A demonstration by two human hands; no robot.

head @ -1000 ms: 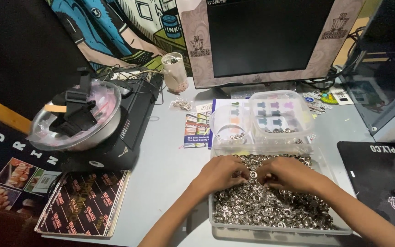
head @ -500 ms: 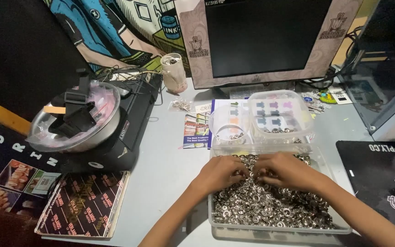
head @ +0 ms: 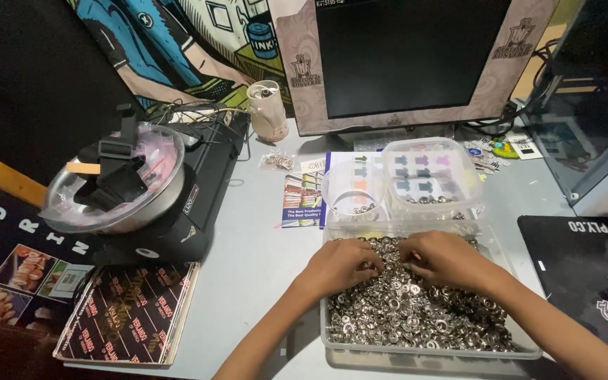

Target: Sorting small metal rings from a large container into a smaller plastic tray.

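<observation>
A clear plastic tray (head: 332, 336) on the grey desk holds a heap of several small silver metal rings (head: 416, 313). My left hand (head: 339, 265) rests knuckles-up on the far left of the heap, fingers curled into the rings. My right hand (head: 445, 257) lies beside it, fingers bent down into the pile, nearly touching the left one. What the fingertips pinch is hidden. Just beyond the tray stand a round clear tub (head: 352, 188) with a few rings inside and a square clear tub (head: 431, 176) with a few more.
A dark monitor (head: 409, 56) stands at the back. To the left sits a black machine (head: 177, 204) carrying a metal bowl (head: 110, 184). Printed leaflets (head: 131, 309) lie front left, a black mat (head: 585, 274) on the right, a small jar (head: 265, 109) behind.
Both hands stay in the ring heap; the fingers shift slightly among the rings and the two hands have drawn a little closer together.
</observation>
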